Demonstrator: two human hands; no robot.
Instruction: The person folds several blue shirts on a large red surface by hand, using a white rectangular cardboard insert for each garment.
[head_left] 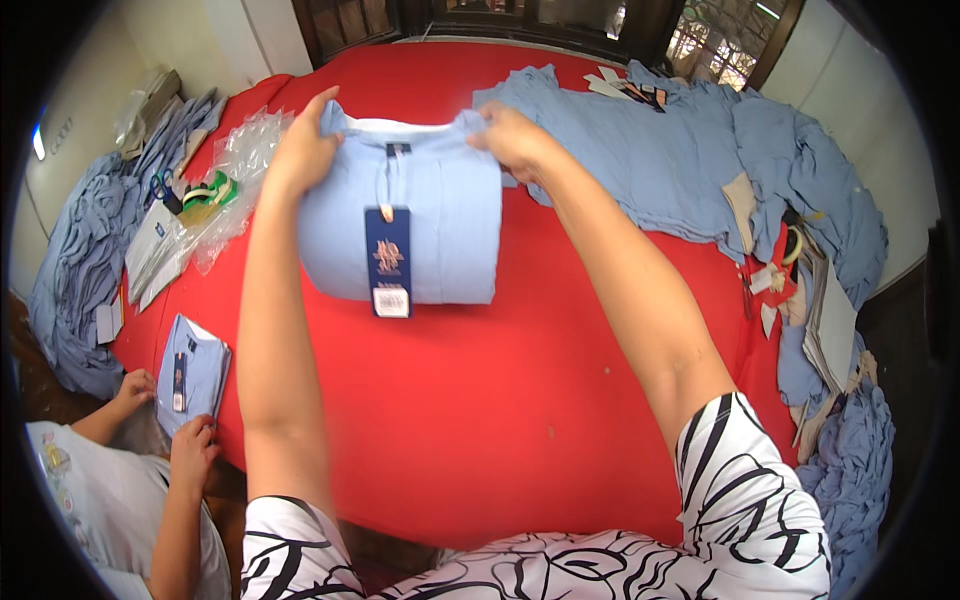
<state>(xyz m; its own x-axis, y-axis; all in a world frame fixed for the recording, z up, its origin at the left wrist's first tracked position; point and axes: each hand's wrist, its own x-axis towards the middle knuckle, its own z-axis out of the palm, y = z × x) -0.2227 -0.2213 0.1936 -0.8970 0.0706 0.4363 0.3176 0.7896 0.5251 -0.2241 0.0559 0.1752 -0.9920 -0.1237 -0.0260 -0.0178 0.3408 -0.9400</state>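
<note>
A folded light blue shirt point(450, 225) is held up over the red-covered table, its collar end away from me. My left hand point(308, 145) grips the far left corner, and my right hand point(512, 140) pinches the far right corner. From the neckline a dark blue hang tag point(388, 255) with a white label dangles on a loop down the shirt's front. White backing shows inside the collar. The shirt's lower end is slightly curved and seems raised off the cloth.
Loose blue shirts point(620, 150) lie at the back right. Card sheets point(832, 320) and a tape roll point(793, 245) sit on the right. Left are clear plastic bags point(250, 145), a green tape dispenser point(212, 190) and scissors point(165, 190). A co-worker's hands point(193, 450) touch another folded shirt point(205, 370).
</note>
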